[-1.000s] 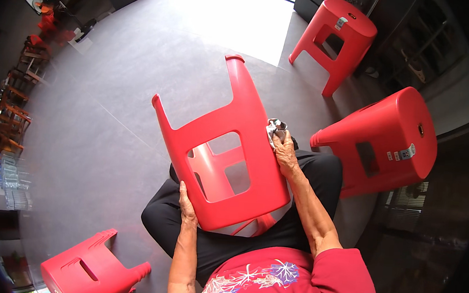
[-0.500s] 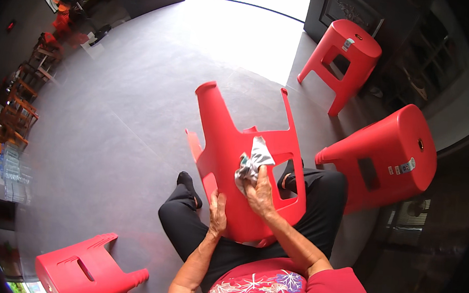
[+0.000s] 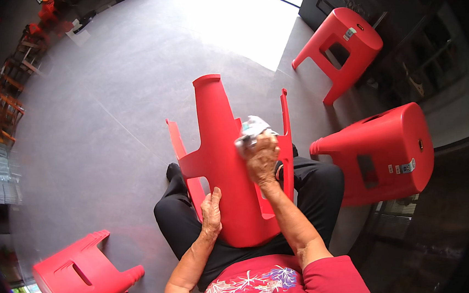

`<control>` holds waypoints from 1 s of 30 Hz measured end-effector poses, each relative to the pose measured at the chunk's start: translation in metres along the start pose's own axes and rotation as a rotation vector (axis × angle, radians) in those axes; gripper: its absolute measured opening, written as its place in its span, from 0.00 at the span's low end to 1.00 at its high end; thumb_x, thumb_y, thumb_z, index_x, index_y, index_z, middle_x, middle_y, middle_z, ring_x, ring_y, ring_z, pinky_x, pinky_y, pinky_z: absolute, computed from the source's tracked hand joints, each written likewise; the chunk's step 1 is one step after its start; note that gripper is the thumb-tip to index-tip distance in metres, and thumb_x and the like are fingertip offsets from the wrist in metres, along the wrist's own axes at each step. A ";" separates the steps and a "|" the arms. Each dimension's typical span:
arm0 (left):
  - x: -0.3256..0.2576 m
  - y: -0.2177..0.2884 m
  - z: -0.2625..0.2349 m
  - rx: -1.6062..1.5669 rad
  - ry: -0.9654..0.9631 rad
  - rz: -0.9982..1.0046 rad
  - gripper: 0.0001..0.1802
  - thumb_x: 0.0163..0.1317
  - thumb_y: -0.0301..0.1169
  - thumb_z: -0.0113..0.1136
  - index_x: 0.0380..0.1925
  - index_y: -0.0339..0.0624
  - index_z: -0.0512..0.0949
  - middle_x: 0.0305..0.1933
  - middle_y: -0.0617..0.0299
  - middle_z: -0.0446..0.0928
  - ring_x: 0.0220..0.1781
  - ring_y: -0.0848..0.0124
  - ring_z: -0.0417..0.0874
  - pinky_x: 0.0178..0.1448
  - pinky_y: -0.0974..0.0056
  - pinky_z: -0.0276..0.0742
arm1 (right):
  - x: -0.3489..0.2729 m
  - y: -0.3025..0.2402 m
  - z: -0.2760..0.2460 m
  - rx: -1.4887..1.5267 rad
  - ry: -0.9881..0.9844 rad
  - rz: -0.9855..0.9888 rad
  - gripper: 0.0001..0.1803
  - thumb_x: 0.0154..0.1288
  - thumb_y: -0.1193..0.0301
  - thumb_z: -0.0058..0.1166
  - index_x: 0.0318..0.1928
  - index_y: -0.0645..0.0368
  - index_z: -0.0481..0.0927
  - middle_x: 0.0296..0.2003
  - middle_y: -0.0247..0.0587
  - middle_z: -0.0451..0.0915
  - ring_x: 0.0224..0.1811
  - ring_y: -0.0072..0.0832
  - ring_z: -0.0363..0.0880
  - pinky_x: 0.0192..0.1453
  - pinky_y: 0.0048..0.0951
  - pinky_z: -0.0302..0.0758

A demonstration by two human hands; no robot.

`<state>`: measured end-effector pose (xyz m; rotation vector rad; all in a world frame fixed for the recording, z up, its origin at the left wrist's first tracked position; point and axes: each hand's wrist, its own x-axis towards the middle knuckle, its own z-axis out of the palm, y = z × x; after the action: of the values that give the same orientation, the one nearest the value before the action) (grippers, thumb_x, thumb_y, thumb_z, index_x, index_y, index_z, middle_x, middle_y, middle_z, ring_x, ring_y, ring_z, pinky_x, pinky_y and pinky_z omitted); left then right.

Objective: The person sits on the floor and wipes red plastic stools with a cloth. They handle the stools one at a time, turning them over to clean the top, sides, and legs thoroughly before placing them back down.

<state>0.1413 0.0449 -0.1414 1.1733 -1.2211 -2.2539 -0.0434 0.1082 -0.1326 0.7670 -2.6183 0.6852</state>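
A red plastic stool (image 3: 213,139) rests across my lap, its legs pointing away from me and its seat end near my belly. My left hand (image 3: 212,211) grips the edge of one of its side openings, thumb lying on the outer face. In my right hand (image 3: 262,158) is a bunched white-and-grey cloth (image 3: 254,128), pressed against the stool near the top of a side opening. My fingers partly cover the cloth, and motion blurs it a little. The stool's underside is mostly hidden.
To my right, one red stool (image 3: 380,152) lies on its side; another red stool (image 3: 344,42) stands farther off by a dark door. A third stool (image 3: 84,272) lies at the lower left. Wooden chairs (image 3: 6,109) and clear plastic-wrapped bottles (image 3: 4,169) line the left wall.
The stool on my lap has turned, bringing a leg's broad outer face toward me. My right hand and the cloth have moved farther up it; my left hand still holds its side.
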 end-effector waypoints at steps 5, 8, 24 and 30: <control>-0.011 0.009 0.007 0.034 -0.042 0.012 0.16 0.67 0.45 0.56 0.28 0.46 0.71 0.29 0.75 0.67 0.33 0.84 0.64 0.40 0.75 0.64 | -0.010 0.091 0.023 0.074 -0.067 0.605 0.21 0.67 0.58 0.45 0.52 0.59 0.66 0.55 0.54 0.69 0.59 0.53 0.66 0.58 0.52 0.67; -0.011 0.012 0.011 0.019 -0.082 -0.002 0.16 0.67 0.45 0.56 0.28 0.47 0.71 0.29 0.75 0.68 0.32 0.84 0.64 0.40 0.75 0.64 | 0.000 0.108 0.026 0.254 -0.090 0.834 0.20 0.65 0.60 0.47 0.53 0.56 0.66 0.52 0.57 0.71 0.55 0.55 0.69 0.58 0.51 0.67; 0.006 0.006 -0.008 -0.161 0.016 -0.093 0.22 0.66 0.48 0.55 0.43 0.38 0.78 0.42 0.66 0.78 0.42 0.78 0.76 0.49 0.69 0.72 | 0.042 -0.085 -0.013 0.187 0.009 -0.391 0.23 0.54 0.65 0.58 0.52 0.47 0.72 0.61 0.57 0.64 0.60 0.59 0.64 0.54 0.53 0.65; 0.003 0.012 -0.003 -0.102 0.038 -0.048 0.22 0.67 0.49 0.55 0.40 0.39 0.77 0.41 0.67 0.76 0.42 0.78 0.73 0.49 0.69 0.70 | 0.140 -0.112 0.035 0.133 -0.072 -0.292 0.22 0.57 0.62 0.58 0.52 0.43 0.70 0.63 0.62 0.59 0.59 0.61 0.65 0.52 0.62 0.64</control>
<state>0.1403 0.0348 -0.1342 1.2131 -1.0613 -2.2883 -0.0971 -0.0514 -0.0622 1.2051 -2.4668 0.7621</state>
